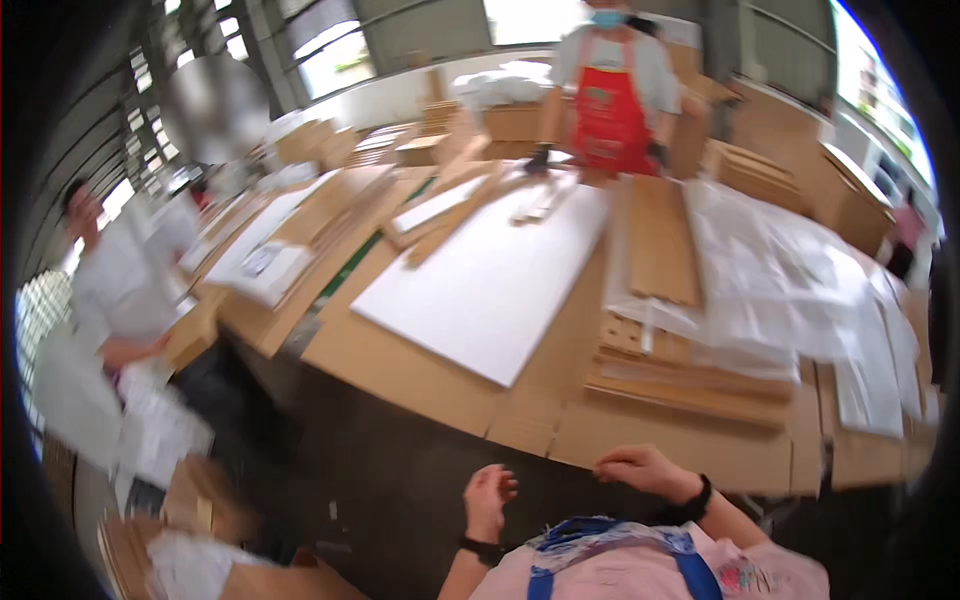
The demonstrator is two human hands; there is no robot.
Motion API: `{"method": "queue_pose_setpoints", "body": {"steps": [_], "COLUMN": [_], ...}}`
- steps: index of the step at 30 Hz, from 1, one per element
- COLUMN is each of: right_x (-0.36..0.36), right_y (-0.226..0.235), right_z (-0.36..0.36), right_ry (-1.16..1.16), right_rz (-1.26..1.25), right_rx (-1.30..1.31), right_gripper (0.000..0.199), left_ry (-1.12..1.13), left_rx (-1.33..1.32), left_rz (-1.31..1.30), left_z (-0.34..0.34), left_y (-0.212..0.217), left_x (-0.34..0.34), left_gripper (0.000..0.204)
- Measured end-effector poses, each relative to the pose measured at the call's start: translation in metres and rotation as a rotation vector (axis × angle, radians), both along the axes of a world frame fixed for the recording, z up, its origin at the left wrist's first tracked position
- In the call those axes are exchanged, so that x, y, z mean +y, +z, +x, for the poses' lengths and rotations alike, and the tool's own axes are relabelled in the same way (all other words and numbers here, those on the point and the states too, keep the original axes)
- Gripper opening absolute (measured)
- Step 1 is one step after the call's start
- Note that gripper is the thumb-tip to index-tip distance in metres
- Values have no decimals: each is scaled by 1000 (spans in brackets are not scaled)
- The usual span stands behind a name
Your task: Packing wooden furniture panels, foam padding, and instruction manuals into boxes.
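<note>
My left hand (pixel 488 500) hangs in front of my chest, fingers loosely curled, holding nothing. My right hand (pixel 645 468) hovers just below the near edge of the cardboard-covered table (pixel 420 375), fingers bent and apart, also with nothing in it. Both wrists wear dark bands. On the table lies a large white board (pixel 490 275), and to its right a stack of brown wooden slats (pixel 690 385). The picture is blurred by motion.
A person in a red apron (pixel 610 105) stands at the far side, hands on the table. Another person in white (pixel 120 290) is at the left. Clear plastic sheets (pixel 790 280) cover the right part. Cardboard boxes (pixel 200 540) sit on the floor at lower left.
</note>
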State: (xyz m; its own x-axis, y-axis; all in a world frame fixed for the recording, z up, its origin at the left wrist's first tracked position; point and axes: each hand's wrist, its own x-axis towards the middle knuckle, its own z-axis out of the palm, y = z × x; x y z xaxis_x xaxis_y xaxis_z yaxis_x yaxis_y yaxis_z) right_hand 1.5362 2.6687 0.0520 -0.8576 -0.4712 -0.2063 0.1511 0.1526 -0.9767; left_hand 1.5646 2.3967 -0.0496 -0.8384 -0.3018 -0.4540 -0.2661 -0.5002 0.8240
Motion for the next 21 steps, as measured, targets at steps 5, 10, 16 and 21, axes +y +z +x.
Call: {"method": "queue_pose_setpoints", "body": {"steps": [5,10,16,21], "right_x": [81,96,123,71], "right_y": [-18,-42,-76,-22], "right_z": [-21,-30,-50,-101], "right_ry": [-456,-416,-365,-308], "right_rz": [94,114,340,521], "right_rx": [130,7,209,430], "right_gripper": [16,16,16,19], "left_ry": [-84,244,29,-140], "left_rx": [97,116,62,146], "left_rz": [-178,-174,-170,-182], "left_z": [-54,-58,-111,-154], "left_y": [12,46,45,35], "left_x": [-7,-40,6,0], "left_gripper": [18,15,14,12]}}
